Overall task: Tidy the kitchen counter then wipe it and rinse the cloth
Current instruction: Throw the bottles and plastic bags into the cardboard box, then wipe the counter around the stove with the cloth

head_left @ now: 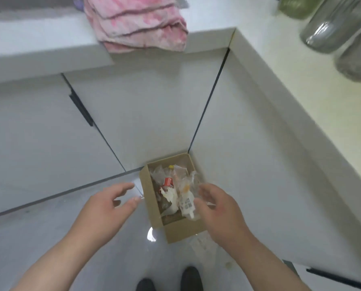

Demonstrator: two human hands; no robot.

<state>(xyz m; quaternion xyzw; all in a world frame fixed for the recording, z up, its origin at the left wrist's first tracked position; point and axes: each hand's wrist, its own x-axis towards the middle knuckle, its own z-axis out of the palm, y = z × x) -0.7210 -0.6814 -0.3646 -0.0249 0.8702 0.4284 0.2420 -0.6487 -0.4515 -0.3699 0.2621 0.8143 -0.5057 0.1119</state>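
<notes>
A brown cardboard box (149,198) stands on the floor in the corner of the cabinets, filled with crumpled plastic wrappers (180,185) and other rubbish. My left hand (110,204) hovers just left of the box, fingers apart and holding nothing. My right hand (219,208) is over the box's right side, fingers spread, touching or just above clear plastic; I cannot tell whether it grips any. A folded pink cloth (137,22) lies on the white counter (38,36) above, overhanging its edge.
Grey cabinet doors (154,106) with dark handles meet in the corner behind the box. Clear glass jars or bottles (331,26) stand on the right counter (301,85). My dark shoes (190,278) are on the glossy grey floor below.
</notes>
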